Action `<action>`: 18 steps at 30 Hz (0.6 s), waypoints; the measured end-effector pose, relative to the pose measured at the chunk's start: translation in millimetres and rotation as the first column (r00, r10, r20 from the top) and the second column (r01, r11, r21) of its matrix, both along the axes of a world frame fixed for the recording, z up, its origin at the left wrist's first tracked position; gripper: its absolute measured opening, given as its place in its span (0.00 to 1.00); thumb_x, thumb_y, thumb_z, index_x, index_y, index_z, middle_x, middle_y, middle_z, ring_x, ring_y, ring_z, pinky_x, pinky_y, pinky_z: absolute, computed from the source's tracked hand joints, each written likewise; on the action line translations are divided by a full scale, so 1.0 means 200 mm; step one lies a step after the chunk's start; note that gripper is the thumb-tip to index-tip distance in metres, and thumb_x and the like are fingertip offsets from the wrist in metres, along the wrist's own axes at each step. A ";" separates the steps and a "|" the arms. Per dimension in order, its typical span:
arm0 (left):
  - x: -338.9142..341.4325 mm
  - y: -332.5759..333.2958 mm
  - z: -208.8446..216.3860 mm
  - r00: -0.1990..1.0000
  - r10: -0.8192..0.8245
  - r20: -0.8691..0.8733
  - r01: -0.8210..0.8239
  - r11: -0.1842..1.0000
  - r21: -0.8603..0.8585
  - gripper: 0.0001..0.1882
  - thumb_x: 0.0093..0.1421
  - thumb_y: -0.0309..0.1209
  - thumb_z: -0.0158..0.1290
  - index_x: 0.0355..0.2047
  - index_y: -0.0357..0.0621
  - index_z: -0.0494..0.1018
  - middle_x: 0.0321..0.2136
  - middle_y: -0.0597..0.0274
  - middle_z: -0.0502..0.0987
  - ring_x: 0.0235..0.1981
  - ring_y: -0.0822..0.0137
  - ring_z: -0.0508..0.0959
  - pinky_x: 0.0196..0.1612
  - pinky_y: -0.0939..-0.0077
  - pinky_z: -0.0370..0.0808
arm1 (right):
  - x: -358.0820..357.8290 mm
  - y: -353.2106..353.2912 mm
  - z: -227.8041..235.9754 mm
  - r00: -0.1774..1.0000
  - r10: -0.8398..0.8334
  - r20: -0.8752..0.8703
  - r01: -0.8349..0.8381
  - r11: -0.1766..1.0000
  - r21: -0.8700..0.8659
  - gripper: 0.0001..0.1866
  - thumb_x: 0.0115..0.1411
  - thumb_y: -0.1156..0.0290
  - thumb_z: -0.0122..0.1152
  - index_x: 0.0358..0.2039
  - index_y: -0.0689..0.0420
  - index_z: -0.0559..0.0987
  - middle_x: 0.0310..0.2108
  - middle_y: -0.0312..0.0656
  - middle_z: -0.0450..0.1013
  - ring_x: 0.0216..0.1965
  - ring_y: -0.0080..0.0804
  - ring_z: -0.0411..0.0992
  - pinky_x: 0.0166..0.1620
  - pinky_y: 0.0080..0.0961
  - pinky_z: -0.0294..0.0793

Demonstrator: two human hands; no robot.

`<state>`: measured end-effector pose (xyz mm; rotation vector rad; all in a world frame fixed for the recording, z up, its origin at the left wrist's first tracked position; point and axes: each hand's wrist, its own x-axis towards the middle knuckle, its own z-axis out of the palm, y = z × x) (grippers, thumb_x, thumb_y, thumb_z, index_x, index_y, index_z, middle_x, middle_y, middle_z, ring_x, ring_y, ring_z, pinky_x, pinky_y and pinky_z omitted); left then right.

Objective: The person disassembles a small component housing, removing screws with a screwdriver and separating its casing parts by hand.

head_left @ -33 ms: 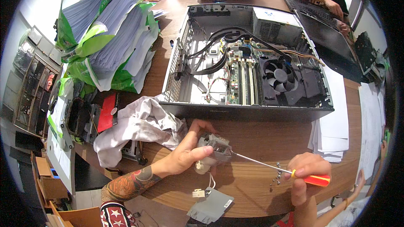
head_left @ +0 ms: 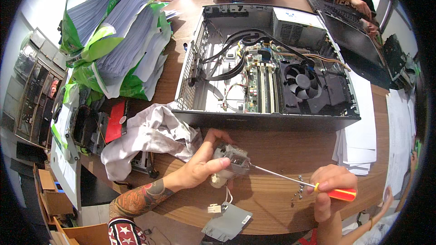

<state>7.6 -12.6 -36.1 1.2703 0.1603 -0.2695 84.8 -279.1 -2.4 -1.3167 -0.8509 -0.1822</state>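
My left hand (head_left: 203, 163) is closed round a projector lamp (head_left: 236, 159), a grey transparent housing with a pale rounded base, held above the table's near side. From under it hangs a white wire with a white connector (head_left: 214, 208). My right hand (head_left: 334, 186) grips a screwdriver (head_left: 341, 194) by its red and yellow handle. The shaft points left, and its tip meets the right side of the lamp's housing; the exact contact is too small to make out. Several small screws (head_left: 299, 190) lie beneath the shaft. Below the lamp lies a flat grey plate (head_left: 228, 221) with a white label.
Beyond my hands stands an open computer case (head_left: 268, 119). A white cloth (head_left: 152, 134) lies left, with green-wrapped paper stacks (head_left: 120, 41) behind. Paper sheets (head_left: 356, 149) and a laptop (head_left: 349, 36) are right. People sit across the table; another person's arm (head_left: 377, 218) is at lower right.
My hands, the lamp and the screwdriver keep the same place. Only the other person's arm at the lower right has shifted slightly.
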 end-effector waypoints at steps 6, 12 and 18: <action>0.01 -0.01 0.03 1.000 0.007 -0.026 -0.007 1.000 0.020 0.33 0.54 0.44 0.54 0.52 0.45 0.51 0.46 0.49 0.67 0.46 0.61 0.72 0.46 0.66 0.73 | 0.01 0.00 0.00 0.997 0.055 0.045 -0.053 0.998 -0.046 0.11 0.59 0.67 0.60 0.35 0.57 0.69 0.25 0.38 0.68 0.22 0.23 0.67 0.25 0.18 0.68; 0.00 -0.01 0.03 1.000 0.020 0.007 -0.020 0.998 0.058 0.32 0.54 0.44 0.53 0.52 0.44 0.52 0.45 0.50 0.67 0.44 0.63 0.72 0.45 0.67 0.73 | -0.01 0.00 0.00 1.000 0.018 0.000 -0.018 0.999 -0.048 0.11 0.59 0.66 0.60 0.34 0.57 0.68 0.25 0.38 0.67 0.21 0.23 0.67 0.26 0.18 0.67; 0.01 -0.01 0.05 1.000 0.009 -0.005 -0.008 0.994 0.111 0.34 0.53 0.46 0.53 0.52 0.44 0.52 0.44 0.52 0.66 0.46 0.64 0.70 0.50 0.68 0.68 | 0.01 0.00 0.01 1.000 0.021 0.017 -0.020 0.999 -0.036 0.11 0.59 0.66 0.60 0.34 0.57 0.68 0.25 0.37 0.66 0.22 0.22 0.66 0.25 0.18 0.66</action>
